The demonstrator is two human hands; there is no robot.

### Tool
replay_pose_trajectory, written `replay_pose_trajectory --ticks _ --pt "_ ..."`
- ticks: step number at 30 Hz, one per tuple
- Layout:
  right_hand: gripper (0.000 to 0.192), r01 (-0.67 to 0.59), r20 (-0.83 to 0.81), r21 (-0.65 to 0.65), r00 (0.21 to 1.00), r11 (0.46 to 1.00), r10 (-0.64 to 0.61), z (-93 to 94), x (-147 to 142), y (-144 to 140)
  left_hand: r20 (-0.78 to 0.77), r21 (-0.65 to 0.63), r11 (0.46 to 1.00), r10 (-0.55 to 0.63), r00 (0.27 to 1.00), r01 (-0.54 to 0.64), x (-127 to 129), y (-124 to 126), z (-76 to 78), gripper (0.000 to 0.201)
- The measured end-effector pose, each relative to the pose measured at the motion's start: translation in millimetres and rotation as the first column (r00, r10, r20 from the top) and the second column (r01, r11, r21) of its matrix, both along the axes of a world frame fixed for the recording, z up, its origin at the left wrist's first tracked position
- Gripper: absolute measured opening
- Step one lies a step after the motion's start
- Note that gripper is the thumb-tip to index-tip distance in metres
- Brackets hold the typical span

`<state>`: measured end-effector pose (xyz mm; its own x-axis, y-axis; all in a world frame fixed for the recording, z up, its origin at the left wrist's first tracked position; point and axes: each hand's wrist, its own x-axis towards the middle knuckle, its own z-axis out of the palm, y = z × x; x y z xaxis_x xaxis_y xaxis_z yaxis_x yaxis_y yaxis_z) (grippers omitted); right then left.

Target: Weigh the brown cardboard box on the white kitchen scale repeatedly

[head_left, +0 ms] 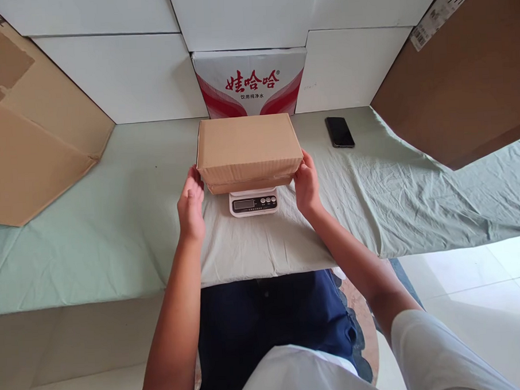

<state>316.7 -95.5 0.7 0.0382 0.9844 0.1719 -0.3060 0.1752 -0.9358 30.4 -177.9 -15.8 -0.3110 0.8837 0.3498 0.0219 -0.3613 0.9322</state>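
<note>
A closed brown cardboard box (pixel 247 148) rests on a small white digital scale (pixel 253 203) in the middle of the table. My left hand (pixel 191 205) is at the box's left end, fingers spread, with the fingertips at or just off its lower corner. My right hand (pixel 306 185) lies flat against the box's right end. The scale's display and buttons face me, and the box hides most of its platform.
A pale green cloth (pixel 93 237) covers the table. A black phone (pixel 339 132) lies at the back right. Large cardboard sheets lean at left (pixel 24 130) and right (pixel 461 77). A red-and-white printed carton (pixel 250 80) stands behind the box among white boxes.
</note>
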Motion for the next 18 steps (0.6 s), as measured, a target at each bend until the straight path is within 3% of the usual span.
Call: replay_pose_trajectory --ticks 7,11,18 --pt "0.049 -0.078 0.04 0.042 0.996 0.996 0.076 1.4 -5 -5 -0.016 -0.039 0.999 0.009 1.0 -0.009 6 -1 2.6 0.097" --pt "0.053 -0.091 0.081 0.073 0.993 0.993 0.086 5.0 -5 -9 -0.026 -0.046 0.999 -0.007 1.0 0.006 10 -1 6.2 0.103" --pt "0.059 -0.113 0.127 0.128 0.987 0.985 0.097 6.6 -8 -12 -0.074 -0.021 0.999 -0.037 0.997 0.035 18 0 14.1 0.083"
